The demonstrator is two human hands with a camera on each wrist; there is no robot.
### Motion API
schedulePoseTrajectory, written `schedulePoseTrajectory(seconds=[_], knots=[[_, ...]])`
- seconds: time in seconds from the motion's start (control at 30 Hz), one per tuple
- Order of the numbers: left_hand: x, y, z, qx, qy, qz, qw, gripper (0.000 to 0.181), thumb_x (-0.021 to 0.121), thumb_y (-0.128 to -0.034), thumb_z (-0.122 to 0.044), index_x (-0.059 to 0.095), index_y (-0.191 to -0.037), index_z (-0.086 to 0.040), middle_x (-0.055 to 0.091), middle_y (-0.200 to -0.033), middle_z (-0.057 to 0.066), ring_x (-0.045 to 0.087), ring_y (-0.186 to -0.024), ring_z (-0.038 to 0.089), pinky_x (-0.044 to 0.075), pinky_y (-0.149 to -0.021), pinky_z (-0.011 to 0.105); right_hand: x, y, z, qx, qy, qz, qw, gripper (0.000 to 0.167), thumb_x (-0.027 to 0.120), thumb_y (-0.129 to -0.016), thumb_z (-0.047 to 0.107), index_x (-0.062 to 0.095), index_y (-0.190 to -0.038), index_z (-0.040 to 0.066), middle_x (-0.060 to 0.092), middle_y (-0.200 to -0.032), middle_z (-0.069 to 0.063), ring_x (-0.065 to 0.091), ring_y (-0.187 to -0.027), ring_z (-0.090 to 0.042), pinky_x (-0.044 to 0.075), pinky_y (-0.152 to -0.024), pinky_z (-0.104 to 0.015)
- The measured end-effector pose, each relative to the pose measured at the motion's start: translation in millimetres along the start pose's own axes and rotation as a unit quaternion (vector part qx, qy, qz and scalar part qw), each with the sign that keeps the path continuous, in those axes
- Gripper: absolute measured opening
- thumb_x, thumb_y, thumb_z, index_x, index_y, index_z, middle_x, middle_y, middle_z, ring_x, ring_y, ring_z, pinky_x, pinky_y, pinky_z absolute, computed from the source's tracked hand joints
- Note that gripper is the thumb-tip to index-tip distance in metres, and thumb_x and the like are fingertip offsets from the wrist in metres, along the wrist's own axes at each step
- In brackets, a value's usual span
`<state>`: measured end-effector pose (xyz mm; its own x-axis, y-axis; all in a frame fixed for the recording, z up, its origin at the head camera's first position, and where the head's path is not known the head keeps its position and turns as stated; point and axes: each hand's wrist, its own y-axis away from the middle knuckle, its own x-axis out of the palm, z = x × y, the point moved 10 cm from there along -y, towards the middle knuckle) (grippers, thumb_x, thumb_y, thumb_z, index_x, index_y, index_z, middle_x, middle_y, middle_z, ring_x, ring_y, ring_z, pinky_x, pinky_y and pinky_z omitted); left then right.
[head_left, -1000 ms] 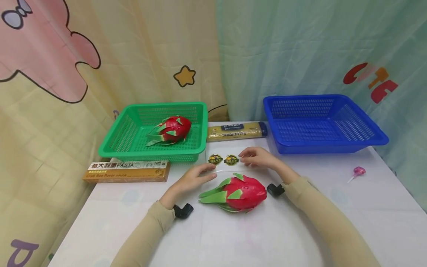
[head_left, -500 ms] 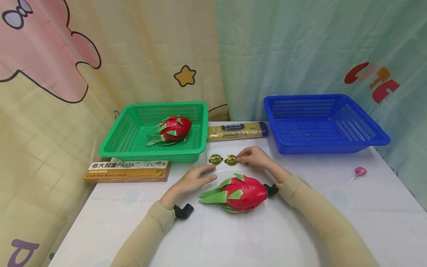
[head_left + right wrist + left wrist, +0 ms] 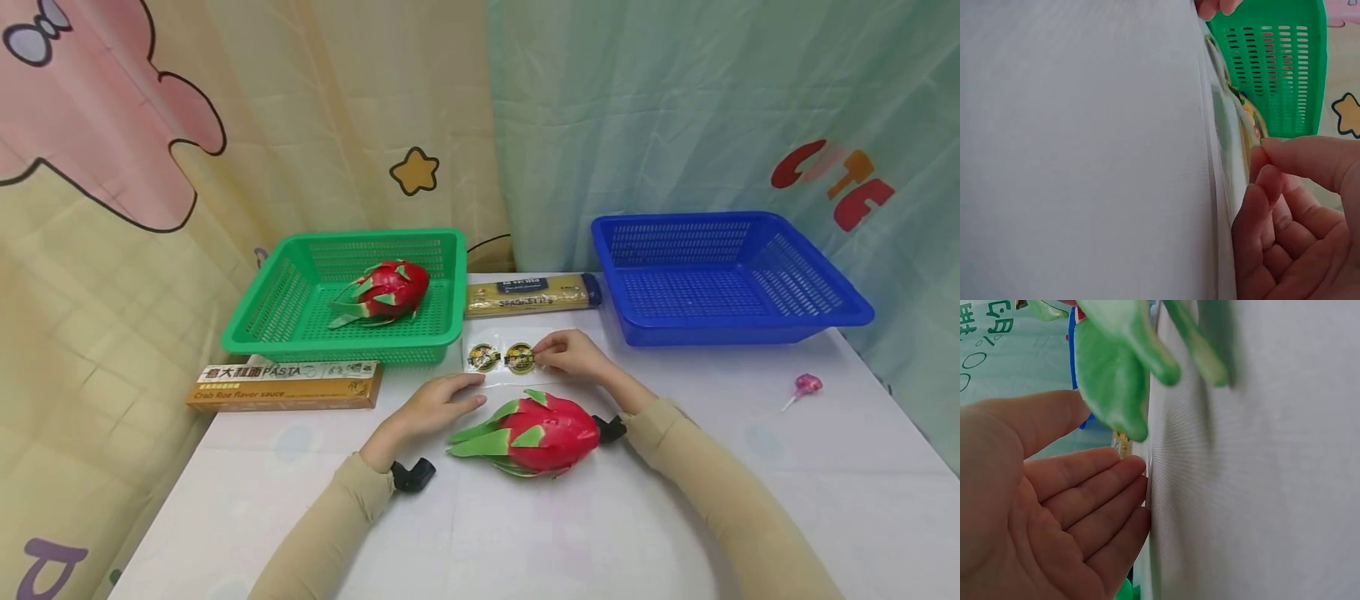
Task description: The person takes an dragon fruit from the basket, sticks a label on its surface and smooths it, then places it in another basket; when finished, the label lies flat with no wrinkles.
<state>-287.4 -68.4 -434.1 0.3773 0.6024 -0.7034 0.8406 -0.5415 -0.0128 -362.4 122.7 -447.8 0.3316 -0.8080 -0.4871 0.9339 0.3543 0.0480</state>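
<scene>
Across the tabletop (image 3: pixel 577 533), left to right: left hand (image 3: pixel 429 408), as a second ago, grip relaxed, fingers extended, beside the leaves of a red dragon fruit (image 3: pixel 555 435). Clear sheet (image 3: pixel 517 382) behind that fruit, with left sticker (image 3: pixel 483 358) and right sticker (image 3: pixel 520 358), both round and now tipped up more than before. Right hand (image 3: pixel 576 354), shifted slightly left since the earlier frame; thumb and finger pinch the right sticker's edge.

Surface: white cloth. Pasta box (image 3: pixel 283 386), before the green basket (image 3: pixel 341 340); second dragon fruit (image 3: pixel 395 289) inside that basket; spaghetti pack (image 3: pixel 528 296), between baskets; blue basket (image 3: pixel 738 321); pink lollipop (image 3: pixel 807 384), near the right edge.

Room: beige curtain (image 3: pixel 315 108) with pink figure (image 3: pixel 97 125) and yellow star (image 3: pixel 415 172); pale green curtain (image 3: pixel 660 108), bearing red and orange letters (image 3: pixel 853 173).
</scene>
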Motion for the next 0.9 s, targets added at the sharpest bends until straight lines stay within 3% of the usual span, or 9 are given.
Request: schedulePoseTrajectory(seconds=[0.1,0.2,0.37,0.43,0.57,0.7,0.77,0.9], knots=[[0.6,-0.2,1.8,-0.003,0.000,-0.001,1.0000,0.048,0.056,-0.0939,-0.035,0.053,-0.133,-0.008,0.052,-0.135,0.007,0.043,-0.128,0.022,0.033,-0.105,0.037,-6.7,5.3,0.3,0.005,-0.016,-0.005,0.9998,0.034,0.067,-0.084,0.013,0.063,-0.113,-0.004,0.068,-0.084,-0.014,0.056,-0.064,-0.013,0.046,-0.056,-0.024],[0.3,-0.4,1.2,0.006,-0.001,-0.007,1.0000,0.048,0.055,-0.0946,-0.034,0.052,-0.134,-0.007,0.051,-0.136,0.009,0.042,-0.128,0.023,0.033,-0.105,0.038,-18.0,18.4,7.8,0.004,-0.033,-0.020,0.9993,0.039,0.067,-0.085,0.014,0.060,-0.120,-0.004,0.068,-0.089,-0.016,0.059,-0.068,-0.021,0.050,-0.061,-0.027],[-4.9,2.8,-5.8,0.022,-0.019,-0.013,0.9995,0.050,0.055,-0.0949,-0.034,0.050,-0.136,-0.006,0.047,-0.140,0.010,0.038,-0.131,0.024,0.030,-0.107,0.039,-36.3,53.3,22.4,-0.006,-0.081,-0.055,0.9951,0.028,0.067,-0.087,0.015,0.064,-0.108,-0.003,0.068,-0.091,-0.009,0.061,-0.083,-0.037,0.054,-0.068,-0.029],[-8.5,5.8,-11.6,0.027,-0.035,-0.021,0.9988,0.048,0.054,-0.0953,-0.034,0.050,-0.135,-0.007,0.048,-0.139,0.009,0.039,-0.131,0.023,0.031,-0.107,0.038,-39.7,69.4,27.0,-0.015,-0.096,-0.059,0.9935,0.024,0.067,-0.087,0.013,0.063,-0.103,-0.004,0.067,-0.089,-0.008,0.061,-0.081,-0.034,0.053,-0.068,-0.029],[-15.6,13.4,-31.7,0.054,-0.049,-0.061,0.9954,0.042,0.052,-0.0961,-0.035,0.056,-0.131,-0.011,0.054,-0.133,0.003,0.046,-0.126,0.019,0.036,-0.103,0.038,-40.7,102.1,35.7,-0.027,-0.118,-0.050,0.9914,0.017,0.066,-0.087,0.010,0.063,-0.098,-0.002,0.065,-0.086,-0.002,0.060,-0.076,-0.021,0.052,-0.067,-0.029],[-14.7,19.5,-63.8,0.116,-0.033,-0.084,0.9891,0.040,0.053,-0.0955,-0.037,0.058,-0.127,-0.014,0.056,-0.130,0.000,0.047,-0.123,0.014,0.039,-0.101,0.039,-37.2,125.9,45.7,-0.029,-0.112,-0.032,0.9928,0.013,0.066,-0.087,0.009,0.062,-0.094,-0.001,0.064,-0.082,-0.001,0.059,-0.075,-0.018,0.052,-0.067,-0.030],[-8.8,22.0,-79.8,0.147,-0.028,-0.077,0.9857,0.043,0.056,-0.0933,-0.037,0.056,-0.129,-0.012,0.054,-0.132,0.003,0.045,-0.125,0.014,0.039,-0.101,0.040,-32.2,133.4,51.0,-0.025,-0.090,-0.009,0.9956,0.013,0.067,-0.086,0.012,0.063,-0.091,0.001,0.063,-0.080,-0.003,0.059,-0.074,-0.019,0.051,-0.067,-0.032],[11.6,24.9,-97.1,0.161,-0.043,-0.035,0.9855,0.063,0.062,-0.0859,-0.048,0.048,-0.137,-0.014,0.044,-0.141,0.002,0.038,-0.129,0.014,0.041,-0.098,0.042,-18.3,142.0,60.2,-0.031,-0.030,0.040,0.9983,0.013,0.070,-0.085,0.018,0.065,-0.085,0.005,0.061,-0.077,-0.004,0.055,-0.071,-0.016,0.048,-0.062,-0.029]])
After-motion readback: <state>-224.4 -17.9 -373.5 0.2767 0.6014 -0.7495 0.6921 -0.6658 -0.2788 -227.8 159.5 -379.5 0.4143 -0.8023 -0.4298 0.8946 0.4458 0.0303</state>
